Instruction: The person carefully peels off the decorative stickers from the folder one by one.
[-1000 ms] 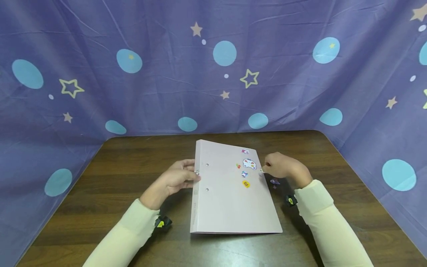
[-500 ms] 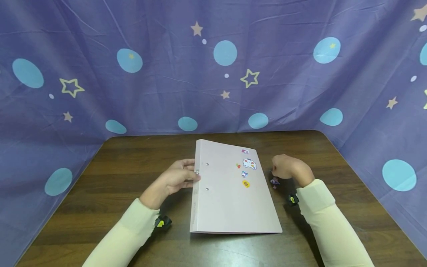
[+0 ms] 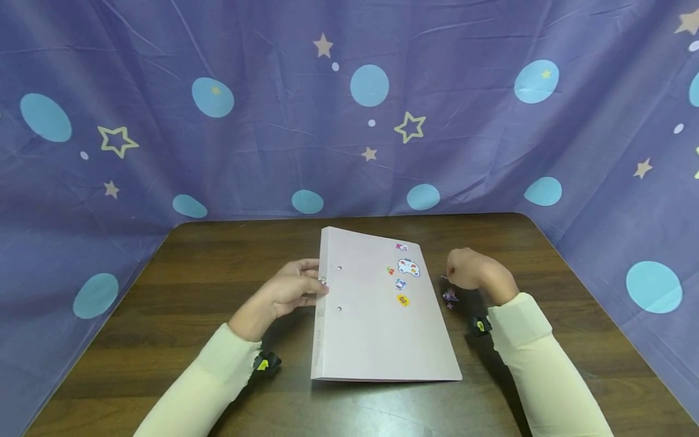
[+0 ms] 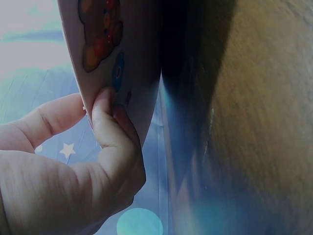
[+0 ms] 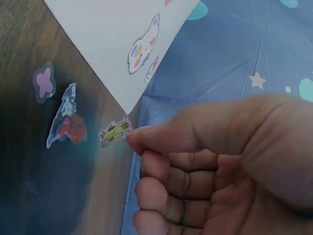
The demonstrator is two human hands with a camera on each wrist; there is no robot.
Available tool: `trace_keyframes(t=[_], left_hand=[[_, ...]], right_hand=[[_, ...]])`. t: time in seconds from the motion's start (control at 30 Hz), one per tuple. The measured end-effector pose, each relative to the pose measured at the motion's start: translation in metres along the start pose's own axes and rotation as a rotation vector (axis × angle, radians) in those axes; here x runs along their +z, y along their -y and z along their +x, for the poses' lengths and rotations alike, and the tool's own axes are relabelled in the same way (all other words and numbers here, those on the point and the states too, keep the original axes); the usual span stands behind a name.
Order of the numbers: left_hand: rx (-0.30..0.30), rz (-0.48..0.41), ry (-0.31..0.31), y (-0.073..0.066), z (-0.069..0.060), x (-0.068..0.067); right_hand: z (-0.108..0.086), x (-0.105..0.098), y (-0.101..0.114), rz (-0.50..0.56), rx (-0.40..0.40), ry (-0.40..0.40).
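- The left hand grips the pale folder by its spine, thumb on top and the other fingers behind it.
- That folder lies on the bench near the middle, its far end close to the bench's far edge, its spine toward the left edge.
- Small stickers sit on its cover along the side nearer the bench's right edge, among them a white dotted one and a yellow one.
- The right hand is just beside the folder, toward the bench's right edge; its thumb and forefinger pinch the edge of a green sticker, the other fingers curled in. Whether the sticker is clear of the bench, I cannot tell.
- A purple flower-shaped sticker and a figure-shaped sticker are on the bench near that hand.
- The step in hand looks like getting the green sticker ready for the cover; it does not seem stuck down yet.
- The next move probably calls for a light hold on its rim, a short reach leftward and a flat press, with the left hand steadying the folder.
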State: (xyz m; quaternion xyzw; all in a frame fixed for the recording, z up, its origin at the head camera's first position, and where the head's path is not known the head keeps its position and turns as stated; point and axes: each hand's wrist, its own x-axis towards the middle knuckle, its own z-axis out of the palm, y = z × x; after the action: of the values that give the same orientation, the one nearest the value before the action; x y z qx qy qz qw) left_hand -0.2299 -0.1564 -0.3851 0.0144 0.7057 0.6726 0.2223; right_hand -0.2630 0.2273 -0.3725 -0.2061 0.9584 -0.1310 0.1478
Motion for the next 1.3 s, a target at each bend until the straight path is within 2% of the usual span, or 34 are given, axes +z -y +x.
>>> trace_keyframes(t=[0.3, 0.6, 0.73, 0.93, 1.13, 1.3], left_hand=[[-0.005, -0.017, -0.001, 0.000, 0.000, 0.002], [-0.007, -0.019, -0.004, 0.001, -0.001, 0.001], [-0.005, -0.017, -0.003, 0.000, -0.001, 0.001], [-0.005, -0.018, -0.005, 0.001, -0.001, 0.001], [-0.003, -0.017, -0.007, 0.001, -0.001, 0.001], [-0.003, -0.015, -0.003, 0.001, 0.000, 0.001]], right_hand=[[0.000, 0.003, -0.008, 0.078, 0.016, -0.008], [0.001, 0.005, -0.007, 0.063, 0.015, -0.021], [0.002, 0.005, 0.005, 0.035, -0.007, -0.023], [0.005, 0.009, 0.028, 0.050, -0.032, -0.051], [0.006, 0.014, 0.047, -0.015, -0.115, -0.083], [0.004, 0.018, 0.059, -0.033, -0.162, -0.076]])
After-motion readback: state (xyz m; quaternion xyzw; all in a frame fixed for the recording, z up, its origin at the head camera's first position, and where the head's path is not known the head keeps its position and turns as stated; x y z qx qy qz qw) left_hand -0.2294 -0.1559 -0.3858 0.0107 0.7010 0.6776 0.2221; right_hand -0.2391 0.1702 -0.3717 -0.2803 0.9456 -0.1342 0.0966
